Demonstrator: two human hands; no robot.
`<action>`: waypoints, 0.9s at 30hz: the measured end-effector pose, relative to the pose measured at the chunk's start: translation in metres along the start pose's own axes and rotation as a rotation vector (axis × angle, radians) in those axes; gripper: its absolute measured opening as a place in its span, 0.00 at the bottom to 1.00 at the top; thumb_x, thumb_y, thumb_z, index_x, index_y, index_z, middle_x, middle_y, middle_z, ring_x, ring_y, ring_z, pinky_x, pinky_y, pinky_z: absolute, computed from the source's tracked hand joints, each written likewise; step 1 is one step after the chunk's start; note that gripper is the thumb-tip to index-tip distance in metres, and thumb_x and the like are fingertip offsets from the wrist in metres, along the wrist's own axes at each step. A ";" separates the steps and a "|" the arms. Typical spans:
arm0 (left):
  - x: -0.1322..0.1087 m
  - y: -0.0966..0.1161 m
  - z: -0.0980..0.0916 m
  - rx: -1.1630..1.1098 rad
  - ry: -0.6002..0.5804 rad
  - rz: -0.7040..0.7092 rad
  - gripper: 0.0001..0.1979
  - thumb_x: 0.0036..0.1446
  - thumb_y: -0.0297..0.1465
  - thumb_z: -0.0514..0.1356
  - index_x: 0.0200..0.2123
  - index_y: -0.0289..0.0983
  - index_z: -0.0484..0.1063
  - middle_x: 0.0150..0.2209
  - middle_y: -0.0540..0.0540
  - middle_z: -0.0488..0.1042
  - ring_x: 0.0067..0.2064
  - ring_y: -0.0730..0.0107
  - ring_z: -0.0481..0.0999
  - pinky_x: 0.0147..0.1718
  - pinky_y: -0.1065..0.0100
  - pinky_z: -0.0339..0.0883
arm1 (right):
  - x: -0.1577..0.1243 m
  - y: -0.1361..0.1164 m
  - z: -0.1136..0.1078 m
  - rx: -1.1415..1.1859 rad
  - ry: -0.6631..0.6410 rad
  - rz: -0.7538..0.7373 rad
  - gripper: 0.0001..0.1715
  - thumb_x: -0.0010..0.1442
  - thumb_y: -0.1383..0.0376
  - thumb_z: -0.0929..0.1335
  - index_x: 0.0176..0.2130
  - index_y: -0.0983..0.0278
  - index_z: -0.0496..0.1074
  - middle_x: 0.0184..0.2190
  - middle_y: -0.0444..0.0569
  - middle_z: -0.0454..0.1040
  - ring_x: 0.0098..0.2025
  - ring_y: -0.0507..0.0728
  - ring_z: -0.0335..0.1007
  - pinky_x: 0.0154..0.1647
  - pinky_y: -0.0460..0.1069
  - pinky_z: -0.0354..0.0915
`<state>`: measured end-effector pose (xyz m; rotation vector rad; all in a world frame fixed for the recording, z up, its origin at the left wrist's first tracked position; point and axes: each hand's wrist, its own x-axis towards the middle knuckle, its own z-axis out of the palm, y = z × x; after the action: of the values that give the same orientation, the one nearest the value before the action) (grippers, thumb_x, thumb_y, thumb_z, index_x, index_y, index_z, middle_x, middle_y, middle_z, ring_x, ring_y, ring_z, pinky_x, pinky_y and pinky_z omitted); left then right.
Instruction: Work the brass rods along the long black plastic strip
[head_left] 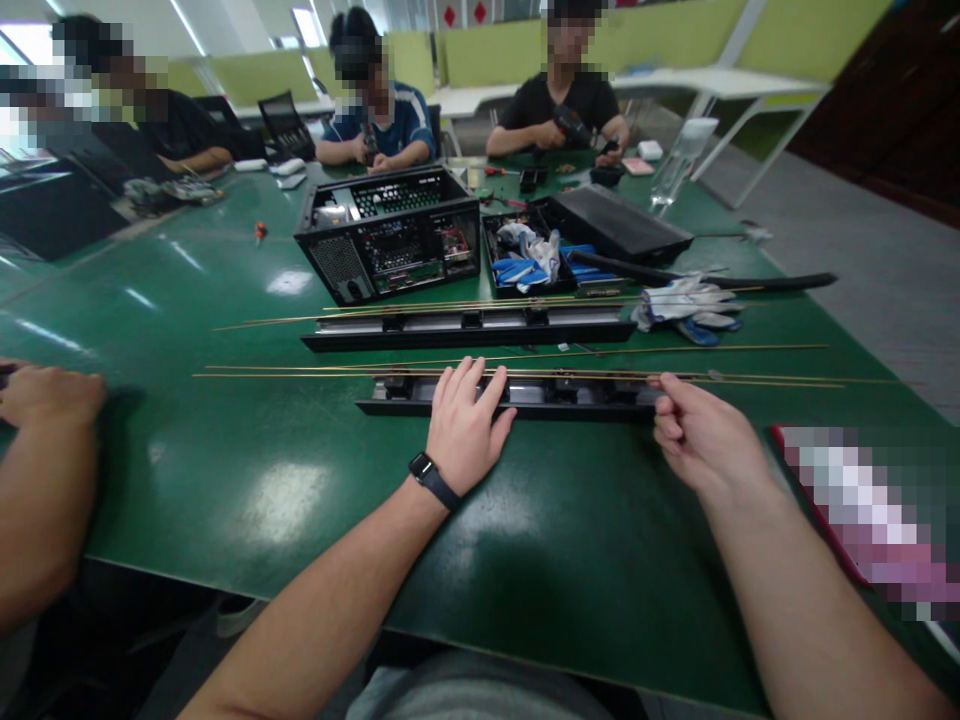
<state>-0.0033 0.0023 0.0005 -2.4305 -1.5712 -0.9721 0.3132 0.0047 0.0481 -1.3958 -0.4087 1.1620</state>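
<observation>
My left hand (466, 425), with a black watch on its wrist, lies flat with its fingers stretched over the middle of a long black rail (570, 397) on the green table (247, 480). My right hand (694, 432) is closed in a pinch at the rail's right end, where thin brass rods (315, 372) run along its far side. I cannot make out whether the pinch holds a rod or the rail's end. A second black rail (465, 330) with more brass rods lies parallel farther back.
Behind the rails stand an open black computer case (386, 235), a black tray of blue and white parts (529, 262), a flat black panel (622, 225) and work gloves (690, 308). A neighbour's arm (41, 470) rests at left. Three people sit across the table.
</observation>
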 end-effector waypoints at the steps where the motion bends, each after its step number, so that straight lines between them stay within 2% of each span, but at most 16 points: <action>1: 0.000 0.000 0.000 0.002 0.001 0.002 0.27 0.82 0.35 0.67 0.79 0.41 0.80 0.81 0.29 0.80 0.85 0.35 0.76 0.87 0.27 0.66 | 0.000 0.000 0.000 0.000 -0.004 -0.005 0.10 0.77 0.64 0.81 0.43 0.60 0.80 0.24 0.37 0.71 0.15 0.46 0.57 0.11 0.39 0.52; 9: 0.000 -0.001 0.001 0.001 -0.013 -0.008 0.28 0.82 0.35 0.67 0.80 0.43 0.79 0.81 0.30 0.80 0.86 0.36 0.75 0.87 0.27 0.65 | 0.002 0.000 -0.001 -0.002 -0.007 -0.010 0.11 0.77 0.64 0.81 0.42 0.60 0.80 0.24 0.37 0.70 0.15 0.46 0.58 0.11 0.39 0.52; 17: 0.000 0.000 0.000 -0.001 -0.006 -0.003 0.27 0.82 0.35 0.67 0.79 0.41 0.80 0.81 0.29 0.80 0.85 0.35 0.76 0.87 0.28 0.65 | 0.007 0.001 -0.006 -0.007 -0.029 -0.010 0.14 0.75 0.61 0.84 0.43 0.58 0.79 0.24 0.36 0.71 0.15 0.47 0.58 0.11 0.39 0.51; 22: 0.000 0.000 0.001 -0.004 -0.003 -0.009 0.27 0.82 0.35 0.68 0.80 0.43 0.80 0.81 0.30 0.80 0.86 0.35 0.76 0.87 0.27 0.65 | 0.009 0.002 -0.009 0.007 -0.030 -0.033 0.17 0.72 0.60 0.86 0.42 0.59 0.79 0.24 0.36 0.71 0.15 0.46 0.58 0.12 0.40 0.50; 27: 0.000 0.001 0.001 -0.007 -0.003 -0.010 0.27 0.82 0.35 0.67 0.79 0.42 0.80 0.81 0.30 0.80 0.86 0.35 0.76 0.87 0.27 0.65 | 0.008 0.002 -0.009 0.005 -0.035 -0.029 0.15 0.73 0.60 0.86 0.43 0.59 0.80 0.24 0.36 0.71 0.16 0.46 0.59 0.13 0.40 0.51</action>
<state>-0.0024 0.0026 0.0002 -2.4325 -1.5851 -0.9772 0.3237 0.0056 0.0416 -1.3621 -0.4492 1.1640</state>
